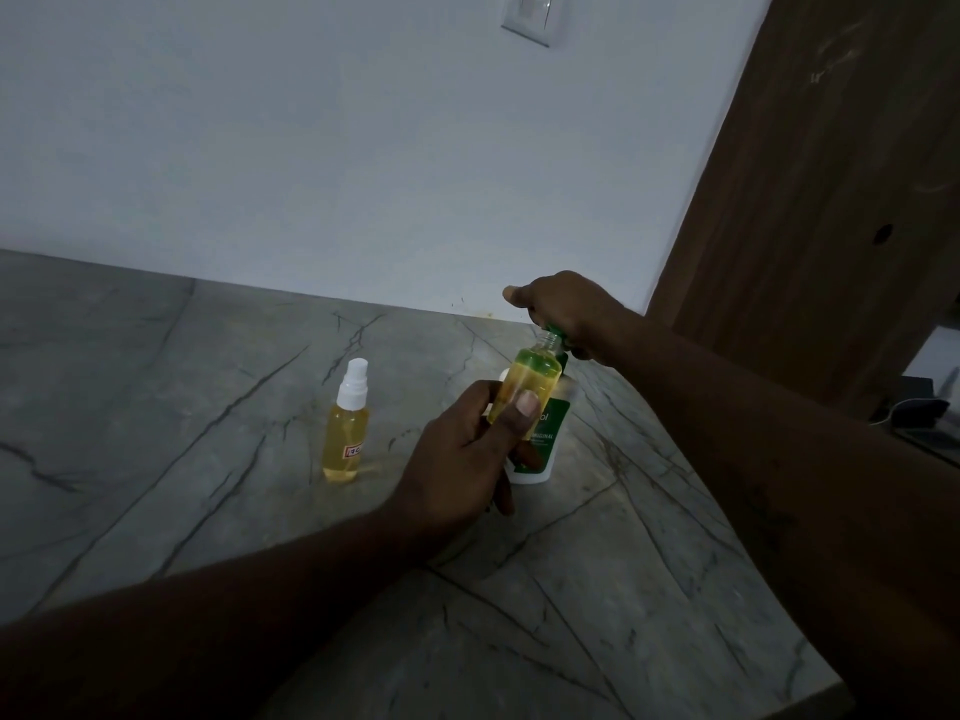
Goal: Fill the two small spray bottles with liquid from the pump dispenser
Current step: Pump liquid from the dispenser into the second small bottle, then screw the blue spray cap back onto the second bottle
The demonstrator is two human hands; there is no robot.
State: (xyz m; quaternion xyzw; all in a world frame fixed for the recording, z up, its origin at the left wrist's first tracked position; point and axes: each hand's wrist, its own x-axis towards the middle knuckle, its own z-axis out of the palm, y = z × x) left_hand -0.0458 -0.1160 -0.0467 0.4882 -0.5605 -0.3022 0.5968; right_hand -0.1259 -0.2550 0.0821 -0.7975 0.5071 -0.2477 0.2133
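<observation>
- Nearest the lens, the left forearm [208, 605] comes in from the lower left corner and reaches across the grey veined desk [130, 381].
- Farther back on the left, the capped spray bottle [347, 433] stands upright on the desk, well apart from both hands. Its white spray top is on, its yellow liquid comes up close to the shoulder, and it carries a small red-edged label. It looks finished.
- Left hand [462, 459]: fingers and thumb are wrapped round the lower half of the open spray bottle [527, 379], held above the desk.
- That open spray bottle tilts up and to the right, with its bare neck just under the green spout [555, 332]. Yellow liquid shows almost up to the shoulder.
- Just behind it stands the pump dispenser [543, 428], white with a green label and partly hidden by the left hand and the bottle.
- Right hand [566, 309]: it is curled down over the pump head, thumb sticking out to the left, gripping it from above. Whether the head is pressed down at this moment cannot be told.
- To the right, a brown wooden panel [831, 174] runs up beside the pale wall [363, 148].
- Step in hand, by my reading: topping up the second bottle, late in the task.
- The next move calls for short, gentle pumps with the neck kept right under the spout. After that, level the bottle and screw its spray top on; that top is not clearly in view.
</observation>
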